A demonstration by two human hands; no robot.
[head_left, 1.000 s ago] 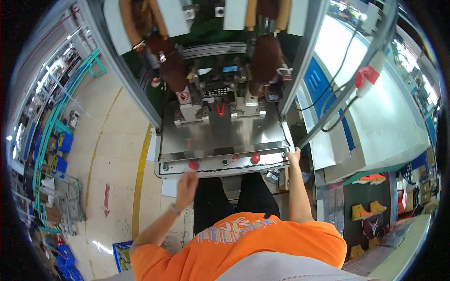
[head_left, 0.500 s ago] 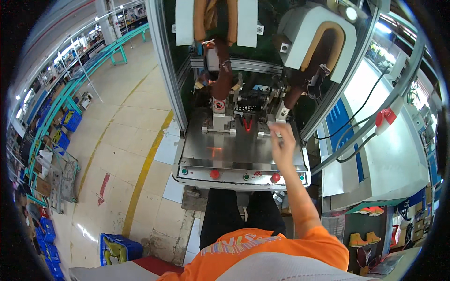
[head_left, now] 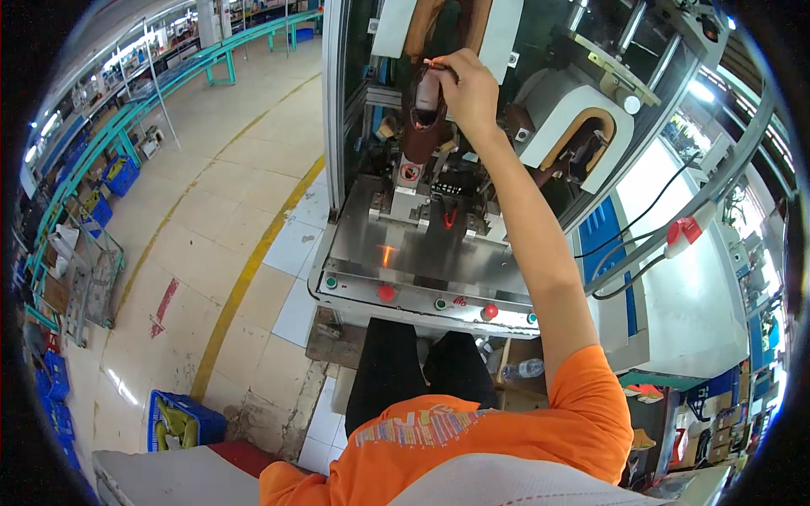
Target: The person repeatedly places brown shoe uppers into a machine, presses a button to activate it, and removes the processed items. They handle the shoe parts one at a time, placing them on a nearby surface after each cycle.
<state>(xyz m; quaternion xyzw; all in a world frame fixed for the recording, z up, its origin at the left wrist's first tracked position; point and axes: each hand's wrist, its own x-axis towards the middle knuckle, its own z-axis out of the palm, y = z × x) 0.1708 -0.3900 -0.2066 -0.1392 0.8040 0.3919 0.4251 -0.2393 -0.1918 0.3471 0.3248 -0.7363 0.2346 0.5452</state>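
My right hand reaches up to the left station of a machine. Its thumb and fingers are closed on the upper edge of a dark brown shoe upper. This piece sits on an upright metal mould, with a light grey inside showing at its opening. Behind it stands a white clamp with a tan, U-shaped pad. At the right station a second white clamp surrounds another dark piece, partly hidden by its pad. My left hand is out of sight.
A steel shelf fronts the machine, with red push buttons and green ones along its edge. A metal frame post rises at left. A blue basket stands on the floor, and a red-and-white plug hangs at right.
My right hand has moved up and left from above the shelf's right side to the left shoe upper, closing on its edge. The right clamp now surrounds its piece. The view has shifted.
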